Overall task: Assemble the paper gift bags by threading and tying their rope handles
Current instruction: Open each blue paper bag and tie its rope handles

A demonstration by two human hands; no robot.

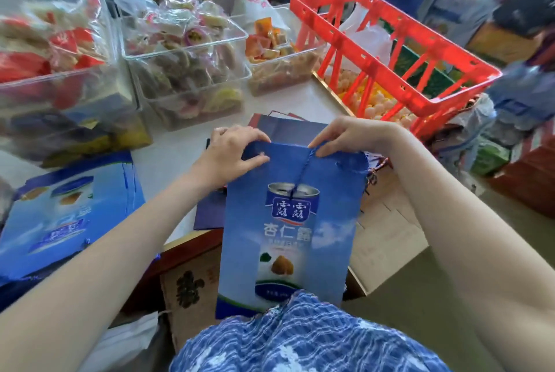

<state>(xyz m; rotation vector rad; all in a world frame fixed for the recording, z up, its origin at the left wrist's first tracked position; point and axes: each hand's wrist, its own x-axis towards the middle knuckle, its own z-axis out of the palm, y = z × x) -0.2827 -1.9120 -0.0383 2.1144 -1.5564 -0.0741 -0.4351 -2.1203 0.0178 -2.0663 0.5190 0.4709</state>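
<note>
We have the blue paper bag flat and upright in front of us, bottom edge against our lap, top edge up at the table edge. All places below are relative to the bag.

Rope: dark blue cord hanging down the front face from the top edge, centre-right, its end over the printed can. A second rope bit or knot shows near the top right corner, too blurred to call.

Left hand: at the top left corner, fingers curled over the top edge, thumb on the front face, so it pinches the paper. Right hand: at the top edge right of centre, fingertips pinched where the rope meets the edge; it looks like it has both rope and paper, but we can't tell which for sure.

Handling, our read: the bag is light, thin and creases easily, and it's floppy once off the lap. We grip the reinforced top fold near the holes, not the mid panel. The rope is soft and limp, so we pinch it close to the tip to feed it through.

Left of the bag: a stack of flat blue bags. Behind it: more flat bags on the table, then clear tubs of wrapped snacks. Behind right: a red crate. Just right: loose cords over a cardboard box.
</note>
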